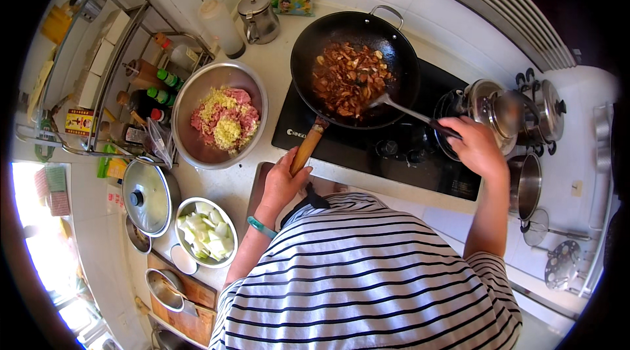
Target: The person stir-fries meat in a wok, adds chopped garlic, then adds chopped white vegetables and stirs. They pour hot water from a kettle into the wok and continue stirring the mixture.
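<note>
A black wok (401, 54) rests on the dark glass cooktop (367, 153), with browned, sauce-coated pieces of food (351, 79) spread over its bottom. Its wooden handle (307, 148) points toward me, and my left hand (283, 182) is closed around the end of it. My right hand (478, 146) grips the dark handle of a metal spatula (410, 111). The spatula's blade touches the food at the wok's lower right side. Left of the wok, a large steel bowl (249, 145) holds raw minced meat with chopped pale yellow bits (226, 119) on top.
A bowl of pale cut vegetables (207, 230) and a lidded pot (147, 199) stand at the left, below a wire rack (125, 61) of bottles. Steel pots (502, 113) crowd the right side. A steel jug (258, 18) sits behind. A small pan (165, 289) lies on a wooden board (197, 320).
</note>
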Tool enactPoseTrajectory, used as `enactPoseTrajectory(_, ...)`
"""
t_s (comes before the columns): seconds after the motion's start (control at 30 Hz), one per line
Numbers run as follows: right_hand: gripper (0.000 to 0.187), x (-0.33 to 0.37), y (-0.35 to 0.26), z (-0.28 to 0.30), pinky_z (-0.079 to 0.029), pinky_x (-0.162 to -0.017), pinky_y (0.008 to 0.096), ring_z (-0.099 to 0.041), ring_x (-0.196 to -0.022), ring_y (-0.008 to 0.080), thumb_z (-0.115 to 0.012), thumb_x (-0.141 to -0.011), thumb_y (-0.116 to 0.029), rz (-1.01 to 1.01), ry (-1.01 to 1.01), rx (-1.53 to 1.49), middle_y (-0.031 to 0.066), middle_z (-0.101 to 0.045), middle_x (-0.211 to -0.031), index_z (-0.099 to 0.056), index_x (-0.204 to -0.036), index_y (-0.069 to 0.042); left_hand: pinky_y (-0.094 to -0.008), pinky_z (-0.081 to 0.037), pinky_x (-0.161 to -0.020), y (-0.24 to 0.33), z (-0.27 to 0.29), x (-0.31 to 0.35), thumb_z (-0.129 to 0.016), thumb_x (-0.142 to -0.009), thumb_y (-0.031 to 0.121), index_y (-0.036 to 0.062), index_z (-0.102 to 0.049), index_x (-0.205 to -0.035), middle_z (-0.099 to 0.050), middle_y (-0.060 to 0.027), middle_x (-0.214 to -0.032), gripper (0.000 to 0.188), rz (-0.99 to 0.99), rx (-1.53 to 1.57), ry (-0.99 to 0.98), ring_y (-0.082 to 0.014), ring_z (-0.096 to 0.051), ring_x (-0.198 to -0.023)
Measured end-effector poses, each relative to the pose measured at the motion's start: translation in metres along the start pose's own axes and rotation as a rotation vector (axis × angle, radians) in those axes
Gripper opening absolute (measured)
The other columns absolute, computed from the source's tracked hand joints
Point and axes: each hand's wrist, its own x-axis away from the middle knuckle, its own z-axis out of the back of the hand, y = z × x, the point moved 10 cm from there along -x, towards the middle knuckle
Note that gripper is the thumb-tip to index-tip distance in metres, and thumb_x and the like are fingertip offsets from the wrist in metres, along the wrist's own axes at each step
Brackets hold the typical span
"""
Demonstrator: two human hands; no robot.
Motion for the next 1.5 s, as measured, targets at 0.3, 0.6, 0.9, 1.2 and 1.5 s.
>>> enactPoseTrajectory(0.3, 0.034, -0.037, 0.068, -0.022, -0.05, -0.072, 0.0299, -0.059, -0.073, 0.0158, -0.058, -0.092, -0.014, -0.267, 0.114, -0.434, 0.0098, -0.063, -0.082, -0.058, -0.126, -0.007, -0.0382, -0.051, -0.087, -0.016, -0.002, 0.005, -0.071, -0.084, 0.024, 0.0065, -0.05, -0.137, -0.064, -0.0235, -0.112, 0.059, -0.009, 0.069, 0.002, -0.0359, -0.064, -0.1)
enactPoseTrajectory(0.6, 0.035, -0.06, 0.055, -0.067, -0.043, -0.059, 0.0249, -0.049, -0.061, 0.0094, -0.052, -0.098, -0.018, -0.349, -0.029, -0.759, 0.0015, -0.055, -0.073, -0.055, -0.13, -0.005, -0.0352, -0.053, -0.083, -0.016, -0.004, 0.008, -0.07, -0.087, 0.023, 0.007, -0.05, -0.138, -0.067, -0.0213, -0.106, 0.057, 0.07, 0.112, 0.0, -0.0314, -0.067, -0.094)
enactPoseTrajectory(0.9, 0.036, -0.095, 0.04, -0.085, -0.05, -0.075, 0.0312, -0.064, -0.078, 0.0202, -0.063, -0.092, -0.018, -0.149, 0.101, -0.581, 0.0139, -0.067, -0.085, -0.059, -0.125, -0.005, -0.0339, -0.053, -0.08, -0.003, -0.003, 0.011, -0.071, -0.087, 0.021, 0.0044, -0.049, -0.137, -0.068, -0.0222, -0.1, 0.057, 0.076, 0.139, -0.023, -0.0313, -0.068, -0.09)
enactPoseTrajectory(1.2, 0.042, -0.046, 0.005, -0.029, -0.047, -0.077, 0.0372, -0.06, -0.086, 0.0305, -0.069, -0.08, -0.006, 0.083, -0.155, -0.17, 0.0119, -0.061, -0.091, -0.064, -0.12, -0.014, -0.0337, -0.053, -0.078, -0.011, -0.004, 0.01, -0.071, -0.087, 0.02, 0.0039, -0.05, -0.137, -0.068, -0.0224, -0.096, 0.056, 0.03, 0.171, 0.019, -0.0309, -0.068, -0.086)
enactPoseTrajectory(1.5, 0.034, 0.017, 0.023, 0.026, -0.049, -0.077, 0.0318, -0.065, -0.084, 0.0296, -0.067, -0.081, -0.004, -0.075, -0.12, -0.271, 0.0137, -0.069, -0.098, -0.067, -0.114, -0.006, -0.0325, -0.053, -0.079, -0.011, -0.005, 0.011, -0.07, -0.087, 0.02, 0.005, -0.05, -0.138, -0.067, -0.0204, -0.1, 0.057, 0.135, 0.159, -0.037, -0.0281, -0.068, -0.087)
